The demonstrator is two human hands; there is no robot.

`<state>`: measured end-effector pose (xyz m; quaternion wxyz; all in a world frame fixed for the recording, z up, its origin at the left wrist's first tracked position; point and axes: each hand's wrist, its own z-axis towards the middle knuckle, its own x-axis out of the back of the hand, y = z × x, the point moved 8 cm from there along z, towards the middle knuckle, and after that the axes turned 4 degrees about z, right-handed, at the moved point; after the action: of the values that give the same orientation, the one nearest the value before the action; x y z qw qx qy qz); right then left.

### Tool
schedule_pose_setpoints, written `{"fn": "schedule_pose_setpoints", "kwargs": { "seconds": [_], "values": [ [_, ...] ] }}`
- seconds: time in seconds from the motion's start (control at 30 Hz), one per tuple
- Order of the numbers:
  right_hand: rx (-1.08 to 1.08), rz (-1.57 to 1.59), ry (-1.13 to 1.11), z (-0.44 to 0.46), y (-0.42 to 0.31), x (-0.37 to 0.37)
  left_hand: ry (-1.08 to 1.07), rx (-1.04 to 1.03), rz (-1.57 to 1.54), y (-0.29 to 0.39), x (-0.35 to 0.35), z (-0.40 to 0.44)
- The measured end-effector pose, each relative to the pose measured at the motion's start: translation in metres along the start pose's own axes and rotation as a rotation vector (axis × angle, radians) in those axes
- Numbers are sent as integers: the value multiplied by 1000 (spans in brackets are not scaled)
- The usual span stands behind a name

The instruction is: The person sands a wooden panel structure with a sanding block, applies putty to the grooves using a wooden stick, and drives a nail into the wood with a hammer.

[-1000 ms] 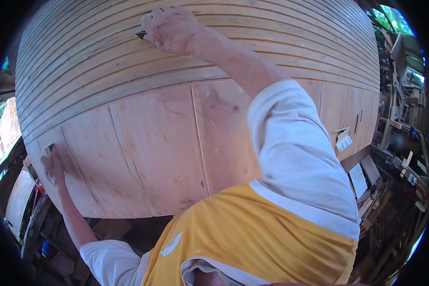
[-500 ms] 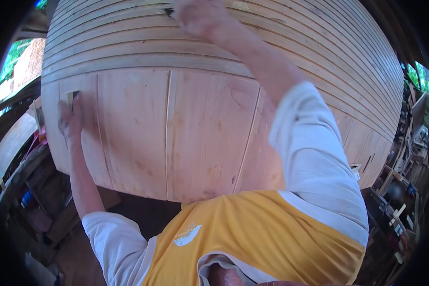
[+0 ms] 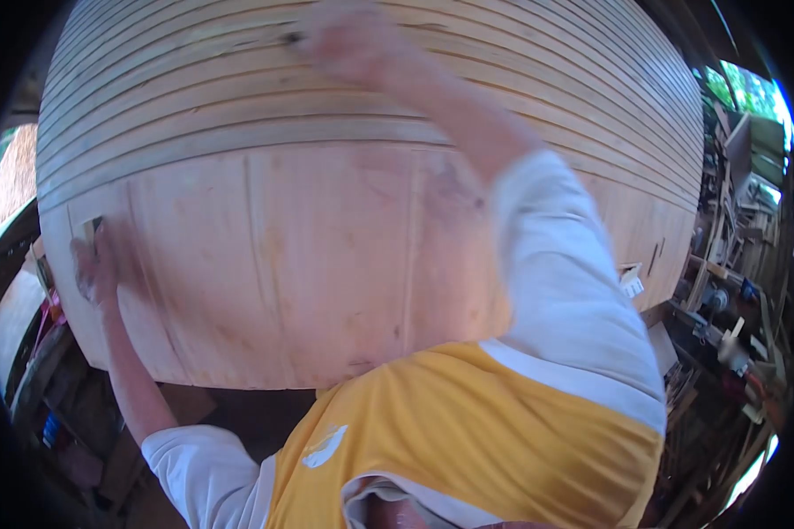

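A large pale wooden surface (image 3: 335,238) spreads in front of me, with flat boards nearer me and narrow grooved slats (image 3: 212,101) beyond. At the left side of the flat boards, my left hand (image 3: 97,269) is closed around a small block (image 3: 91,231), tan with a dark side. My right hand (image 3: 348,44) is over the slats near the top of the view, smeared by motion. Its fingers look closed, and a small dark tip (image 3: 293,39) sticks out on their left. The rest of what it holds is hidden.
A small white-labelled item (image 3: 631,279) is at the right of the boards. Beyond the right edge lie piled timber pieces and tools (image 3: 732,344). More clutter, including a curved wooden piece (image 3: 40,375), stands at the left.
My view has turned, so the wooden surface appears further left and lower. Against the slats, my right hand has moved to the right. My left hand keeps about the same place on the boards.
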<state>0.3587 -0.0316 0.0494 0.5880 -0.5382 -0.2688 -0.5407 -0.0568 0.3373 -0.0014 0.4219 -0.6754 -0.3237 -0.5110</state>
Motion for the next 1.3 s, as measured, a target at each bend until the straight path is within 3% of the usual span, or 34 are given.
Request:
{"fn": "schedule_pose_setpoints", "kwargs": {
  "seconds": [0.03,0.1,0.2,0.23,0.27,0.3,0.4,0.5,0.57,0.63,0.67,0.8,0.83,0.93,1.0,1.03,1.1,1.2,1.3],
  "values": [
    [-175,-120,-59,11,-3,-8,76,-33,-6,0,0,3],
    [-156,-83,19,-17,17,6,210,-111,12,-15,-13,14],
    [-105,-161,87,-105,68,53,199,-91,37,-30,-26,30],
    [-253,-168,-80,-153,104,74,177,-84,15,-27,-26,26],
    [-390,-248,-99,-192,120,112,154,-74,-2,-26,-20,24],
    [-422,-372,-229,-236,146,135,135,-62,-19,-25,-17,22],
    [-303,-429,-158,-299,172,178,160,57,5,-49,-44,41],
    [-250,-395,-130,-233,137,129,146,59,-21,-61,-72,51],
    [-179,-368,-3,-157,87,86,244,1,-101,-42,-59,32],
    [-85,-264,39,-72,42,32,191,-36,-33,-19,-27,14],
    [-80,-342,-46,-29,20,2,175,-24,-4,-7,-14,4],
    [-32,-116,-109,113,-47,-79,32,2,-84,28,28,-24],
    [-58,-108,-114,131,-54,-88,100,-41,-116,25,34,-22],
    [-285,-152,-168,99,-30,-78,324,-164,-160,3,29,-8],
    [-344,-188,-384,47,-21,-22,546,-208,-123,-36,9,18],
    [-279,-259,-249,14,15,-14,477,-217,-143,-35,2,29],
    [-244,-249,-212,-20,16,19,338,-224,-173,-42,9,41],
    [-177,-261,-188,12,-2,-8,210,-148,-153,-31,26,28],
    [-195,-290,-139,101,-51,-63,746,-292,-64,-44,-6,38]
  ]
}}
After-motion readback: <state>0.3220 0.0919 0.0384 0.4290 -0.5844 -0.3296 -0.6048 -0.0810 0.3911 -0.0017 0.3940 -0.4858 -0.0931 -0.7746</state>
